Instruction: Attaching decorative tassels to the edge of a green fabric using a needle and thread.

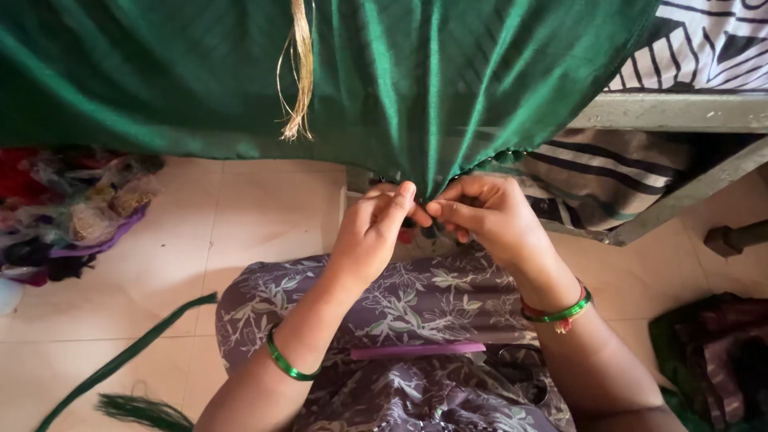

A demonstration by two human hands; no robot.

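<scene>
A shiny green cloth [240,72] hangs across the top of the view, gathered to a point at its lower hem. My left hand [372,232] and my right hand [484,212] meet at that point, fingers pinching the hem edge close together. Small green beads or knots [500,156] run along the hem to the right of my fingers. A bundle of golden thread [301,80] hangs down over the cloth. Each wrist carries a green bangle. What sits between my fingertips is too small to make out.
My lap is covered in purple floral fabric [416,304] with a purple stick-like tool [416,350] lying on it. A green cord with a tassel [120,368] lies on the tiled floor at left. Bags of material [72,212] are piled at left; a metal frame [680,116] stands at right.
</scene>
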